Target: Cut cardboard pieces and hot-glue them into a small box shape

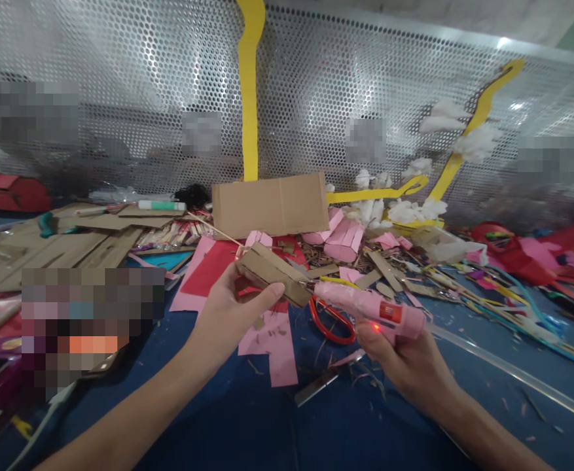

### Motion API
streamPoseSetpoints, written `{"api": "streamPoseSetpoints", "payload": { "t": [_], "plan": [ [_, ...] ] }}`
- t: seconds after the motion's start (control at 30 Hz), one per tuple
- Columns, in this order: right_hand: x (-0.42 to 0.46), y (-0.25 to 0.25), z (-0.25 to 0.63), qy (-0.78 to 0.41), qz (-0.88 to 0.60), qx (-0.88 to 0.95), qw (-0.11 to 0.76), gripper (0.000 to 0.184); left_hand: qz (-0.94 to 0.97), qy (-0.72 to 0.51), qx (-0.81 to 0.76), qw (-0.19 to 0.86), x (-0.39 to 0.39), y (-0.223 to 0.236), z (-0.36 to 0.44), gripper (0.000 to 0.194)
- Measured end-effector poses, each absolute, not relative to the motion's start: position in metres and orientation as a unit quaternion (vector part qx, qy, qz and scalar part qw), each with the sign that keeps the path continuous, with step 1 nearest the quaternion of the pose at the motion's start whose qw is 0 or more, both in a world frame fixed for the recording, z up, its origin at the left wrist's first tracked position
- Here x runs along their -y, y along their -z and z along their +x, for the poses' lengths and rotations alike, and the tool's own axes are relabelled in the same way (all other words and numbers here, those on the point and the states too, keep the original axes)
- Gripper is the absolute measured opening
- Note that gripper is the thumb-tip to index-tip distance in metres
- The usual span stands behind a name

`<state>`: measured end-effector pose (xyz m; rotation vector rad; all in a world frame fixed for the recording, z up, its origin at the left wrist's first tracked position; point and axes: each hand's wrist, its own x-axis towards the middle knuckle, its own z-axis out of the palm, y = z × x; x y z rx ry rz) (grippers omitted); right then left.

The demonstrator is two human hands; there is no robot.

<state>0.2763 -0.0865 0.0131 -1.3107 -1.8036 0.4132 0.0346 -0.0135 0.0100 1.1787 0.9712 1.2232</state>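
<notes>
My left hand (pixel 240 301) is closed on a small folded cardboard piece (pixel 279 275), thumb in front and fingers behind. In my right hand (pixel 399 356) is a pink glue gun (pixel 365 304) with a lit red light and a clear glue stick (pixel 507 373) running out of its back. The gun's nozzle meets the right end of the cardboard, though I cannot make out any glue there. Below the cardboard lie pink paper (pixel 281 356) and red paper (pixel 205 268). Red-handled scissors (pixel 333 327) rest partly under the gun.
A cardboard box (pixel 269 206) stands behind my hands, with a yellow strip (pixel 249 104) rising behind it. Cardboard sheets (pixel 55 255) are piled at the left. A metal blade (pixel 319 386) lies near the front. Perforated metal (pixel 169 59) walls off the back.
</notes>
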Motion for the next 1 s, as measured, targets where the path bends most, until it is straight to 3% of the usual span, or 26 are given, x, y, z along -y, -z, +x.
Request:
{"api": "streamPoseSetpoints", "payload": {
  "t": [0.2, 0.5, 1.0],
  "plan": [
    [0.0881, -0.011, 0.2796, -0.159, -0.537, 0.732, 0.389, 0.044, 0.541, -0.508, -0.395, 0.541, 0.0107, -0.004, 0.0339, 0.056],
    [0.088, -0.0119, 0.279, -0.174, -0.527, 0.739, 0.383, 0.046, 0.516, -0.531, -0.388, 0.55, 0.008, -0.0064, 0.0321, 0.042],
    [0.0878, -0.0106, 0.2804, -0.143, -0.511, 0.756, 0.383, 0.039, 0.539, -0.482, -0.389, 0.571, 0.0086, -0.0063, 0.0284, 0.041]
  ]
}}
